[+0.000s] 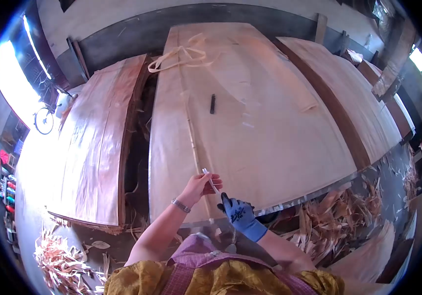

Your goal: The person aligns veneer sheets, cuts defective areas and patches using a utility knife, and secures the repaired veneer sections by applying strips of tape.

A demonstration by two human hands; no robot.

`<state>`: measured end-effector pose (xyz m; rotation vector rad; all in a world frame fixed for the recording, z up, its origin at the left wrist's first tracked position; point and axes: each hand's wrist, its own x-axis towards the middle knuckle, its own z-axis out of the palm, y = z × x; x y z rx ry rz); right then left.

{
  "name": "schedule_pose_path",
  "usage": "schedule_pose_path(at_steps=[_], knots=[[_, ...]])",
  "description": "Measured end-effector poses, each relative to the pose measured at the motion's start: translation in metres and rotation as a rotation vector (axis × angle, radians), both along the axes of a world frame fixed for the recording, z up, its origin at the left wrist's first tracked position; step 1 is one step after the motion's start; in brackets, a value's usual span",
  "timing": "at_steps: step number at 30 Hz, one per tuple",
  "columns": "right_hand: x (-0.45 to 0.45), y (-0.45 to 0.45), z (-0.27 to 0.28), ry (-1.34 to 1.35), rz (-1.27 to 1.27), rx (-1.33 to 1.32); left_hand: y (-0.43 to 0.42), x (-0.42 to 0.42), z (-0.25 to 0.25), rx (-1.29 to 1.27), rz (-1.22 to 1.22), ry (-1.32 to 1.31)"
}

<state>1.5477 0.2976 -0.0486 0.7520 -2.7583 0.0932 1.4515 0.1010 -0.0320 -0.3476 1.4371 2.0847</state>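
My bare left hand (pixel 205 185), with a metal band at the wrist, pinches a thin white strip (pixel 213 184) above the near edge of the middle stack of wood sheets (pixel 270 128). The strip's lower end meets my right hand (pixel 235 208), which wears a blue and black glove and has its fingers closed around that end. A long narrow seam (pixel 191 129) runs up the top sheet, away from my left hand. Farther up lie a small dark tool (pixel 212 103) and a loose pale loop of tape (pixel 191 60).
Sheet stacks stand at the left (pixel 93 142) and right (pixel 339 88), with a dark gap beside the left one. Wood scraps (pixel 334 211) cover the floor at the lower right, with more scraps (pixel 61 258) at the lower left. A bicycle (pixel 44 120) stands far left.
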Motion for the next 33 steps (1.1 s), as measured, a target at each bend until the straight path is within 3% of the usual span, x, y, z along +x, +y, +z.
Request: schedule_pose_path(at_steps=[5, 7, 11, 14, 16, 21, 24, 25, 28, 29, 33], knots=[[0.045, -0.089, -0.004, -0.117, 0.014, -0.244, -0.101, 0.026, 0.024, 0.155, 0.204, 0.214], [0.045, -0.137, 0.005, -0.218, -0.036, -0.326, -0.160, 0.026, 0.034, 0.160, 0.164, 0.319], [-0.005, -0.256, 0.004, -0.080, -0.181, -0.675, -0.301, 0.011, 0.057, 0.042, -0.001, 0.502], [-0.059, -0.367, 0.024, -0.348, 0.049, -1.242, -0.394, 0.004, 0.070, 0.074, -0.064, 0.467], [-0.088, -0.437, 0.055, -0.570, 0.237, -1.384, -0.443, -0.005, 0.076, 0.069, -0.078, 0.426], [-0.127, -0.519, 0.050, -0.964, 0.196, -1.491, -0.508, -0.045, 0.082, 0.139, -0.057, 0.409], [-0.144, -0.537, 0.038, -1.059, 0.057, -1.679, -0.525, -0.082, 0.068, 0.195, -0.099, 0.376], [-0.154, -0.543, 0.034, -0.972, 0.022, -1.648, -0.528, -0.096, 0.067, 0.185, -0.105, 0.394], [-0.188, -0.551, 0.042, -1.165, -0.268, -1.671, -0.541, -0.145, 0.059, 0.128, -0.135, 0.403], [-0.200, -0.553, 0.023, -1.024, -0.274, -1.623, -0.547, -0.162, 0.053, 0.100, -0.158, 0.445], [-0.274, -0.565, 0.013, -0.983, -0.367, -1.514, -0.568, -0.246, 0.036, -0.037, -0.207, 0.552]])
